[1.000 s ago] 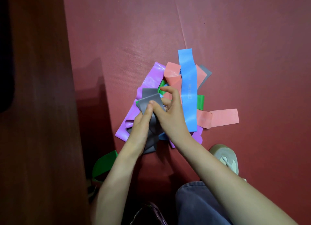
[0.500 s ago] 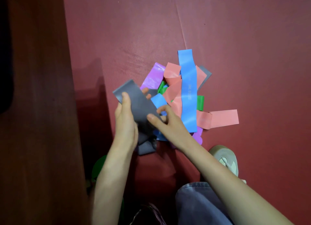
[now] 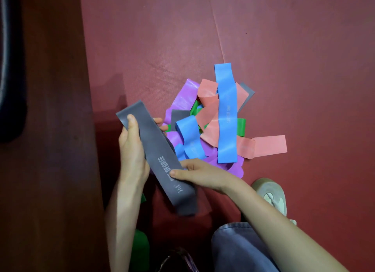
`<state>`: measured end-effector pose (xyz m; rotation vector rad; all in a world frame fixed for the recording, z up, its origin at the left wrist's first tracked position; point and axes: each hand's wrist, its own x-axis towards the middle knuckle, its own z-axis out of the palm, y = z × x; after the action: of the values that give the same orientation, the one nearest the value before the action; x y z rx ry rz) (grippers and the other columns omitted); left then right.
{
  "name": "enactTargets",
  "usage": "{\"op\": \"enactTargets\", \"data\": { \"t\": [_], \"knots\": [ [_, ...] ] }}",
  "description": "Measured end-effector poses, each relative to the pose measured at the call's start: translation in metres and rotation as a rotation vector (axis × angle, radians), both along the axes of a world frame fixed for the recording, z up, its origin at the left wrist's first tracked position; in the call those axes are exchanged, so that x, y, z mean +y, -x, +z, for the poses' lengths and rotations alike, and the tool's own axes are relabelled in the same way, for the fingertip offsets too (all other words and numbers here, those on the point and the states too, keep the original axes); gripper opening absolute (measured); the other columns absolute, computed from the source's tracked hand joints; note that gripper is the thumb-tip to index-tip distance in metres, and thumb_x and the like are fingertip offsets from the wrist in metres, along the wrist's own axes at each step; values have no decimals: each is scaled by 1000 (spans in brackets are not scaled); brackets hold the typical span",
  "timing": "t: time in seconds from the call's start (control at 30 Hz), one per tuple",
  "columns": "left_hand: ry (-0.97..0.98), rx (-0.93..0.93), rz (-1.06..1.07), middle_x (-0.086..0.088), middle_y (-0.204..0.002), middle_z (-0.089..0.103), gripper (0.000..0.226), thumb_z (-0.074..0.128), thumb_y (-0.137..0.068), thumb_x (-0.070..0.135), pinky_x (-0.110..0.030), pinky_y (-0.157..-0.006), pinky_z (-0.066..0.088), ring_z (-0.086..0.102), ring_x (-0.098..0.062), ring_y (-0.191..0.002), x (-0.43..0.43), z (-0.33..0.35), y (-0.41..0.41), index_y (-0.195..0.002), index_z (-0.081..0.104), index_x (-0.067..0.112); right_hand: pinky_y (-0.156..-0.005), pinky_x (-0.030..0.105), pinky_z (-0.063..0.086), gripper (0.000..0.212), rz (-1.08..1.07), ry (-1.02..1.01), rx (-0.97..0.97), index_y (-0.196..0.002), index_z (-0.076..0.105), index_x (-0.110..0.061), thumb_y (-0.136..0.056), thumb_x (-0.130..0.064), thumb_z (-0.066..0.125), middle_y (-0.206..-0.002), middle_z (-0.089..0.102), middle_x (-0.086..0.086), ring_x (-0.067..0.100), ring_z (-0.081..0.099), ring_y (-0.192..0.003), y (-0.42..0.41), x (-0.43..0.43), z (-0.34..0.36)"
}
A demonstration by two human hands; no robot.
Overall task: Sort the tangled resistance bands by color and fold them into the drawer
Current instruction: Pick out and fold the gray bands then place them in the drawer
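One grey resistance band (image 3: pixel 160 156) is held above the mat (image 3: pixel 284 48), gripped at its far end by the left hand (image 3: pixel 132 149) and pinched nearer by the right hand (image 3: pixel 203 175). Right of it, the tangled pile (image 3: pixel 226 119) lies unsorted; no drawer is seen.

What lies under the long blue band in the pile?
Under the long blue band: pink bands, a green band and a purple band. How they join underneath is covered.
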<state>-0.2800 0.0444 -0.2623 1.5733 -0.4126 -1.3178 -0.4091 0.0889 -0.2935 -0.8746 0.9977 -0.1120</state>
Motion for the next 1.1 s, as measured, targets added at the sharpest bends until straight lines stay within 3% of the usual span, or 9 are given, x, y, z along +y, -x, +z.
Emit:
{"op": "enactTargets", "data": {
  "t": [0.13, 0.33, 0.47, 0.53, 0.6, 0.73, 0.9, 1.0, 1.1],
  "knots": [
    [-15, -15, -20, 6, -58, 69, 38, 29, -99, 31, -19, -53, 53, 64, -6, -51, 4, -4, 0, -79, 57, 15, -90, 29, 43, 32, 53, 290, 266, -118, 51, -10, -87, -18, 56, -103, 54, -3, 17, 57, -97, -5, 13, -23],
    [-46, -48, -121, 4, -60, 71, 34, 32, -98, 27, -24, -53, 56, 66, -9, -51, 6, -10, -1, -81, 58, 15, -77, 21, 36, 17, -415, 669, 502, -97, 61, 1, -87, 0, 48, -98, 65, 14, 17, 54, -87, 1, -37, -23],
    [-85, -91, -184, 5, -61, 72, 31, 35, -97, 28, -26, -55, 56, 67, -11, -52, 12, -18, 2, -85, 61, 15, -85, 25, 35, 27, -369, 641, 610, -110, 58, 2, -87, -4, 47, -113, 61, 19, 29, 54, -107, -8, -91, -38],
    [-101, -90, -197, 5, -61, 72, 30, 36, -97, 28, -25, -56, 56, 67, -11, -52, 12, -18, 3, -87, 61, 15, -78, 35, 37, 13, -254, 601, 661, -86, 59, -3, -87, -7, 47, -93, 60, 20, 34, 51, -94, -9, -103, -49],
    [-101, -76, -204, 5, -60, 72, 31, 35, -97, 28, -24, -55, 56, 67, -11, -51, 12, -17, 5, -87, 61, 15, -70, 37, 34, 21, -150, 577, 718, -66, 42, -9, -87, -8, 46, -83, 53, 19, 33, 46, -84, -9, -106, -53],
    [-97, -39, -204, 4, -59, 71, 32, 33, -98, 27, -20, -52, 55, 66, -10, -50, 12, -17, 7, -85, 59, 14, -87, 43, 40, 20, -82, 609, 798, -98, 58, 4, -88, -8, 45, -117, 49, 22, 37, 48, -104, -5, -99, -58],
    [-89, 17, -230, 3, -64, 73, 33, 31, -98, 27, -24, -60, 56, 68, -11, -55, 12, -19, 8, -88, 60, 14, -86, 45, 41, 13, -309, 653, 780, -84, 61, -1, -84, -10, 52, -102, 57, 18, 33, 51, -97, -8, -93, -46],
    [-73, 27, -232, 4, -60, 72, 34, 28, -99, 25, -19, -52, 54, 66, -9, -51, 11, -15, 13, -89, 59, 14, -76, 42, 42, 12, -441, 796, 609, -74, 53, -14, -84, -11, 49, -77, 59, 5, 27, 50, -81, -14, -81, -32],
    [-61, -18, -187, 6, -56, 70, 33, 28, -99, 27, -21, -49, 54, 64, -7, -47, 11, -14, 14, -85, 56, 18, -67, 32, 38, 21, -573, 733, 400, -75, 40, -26, -89, -11, 45, -65, 44, -13, 11, 41, -66, -15, -68, -16]
  ]
}}
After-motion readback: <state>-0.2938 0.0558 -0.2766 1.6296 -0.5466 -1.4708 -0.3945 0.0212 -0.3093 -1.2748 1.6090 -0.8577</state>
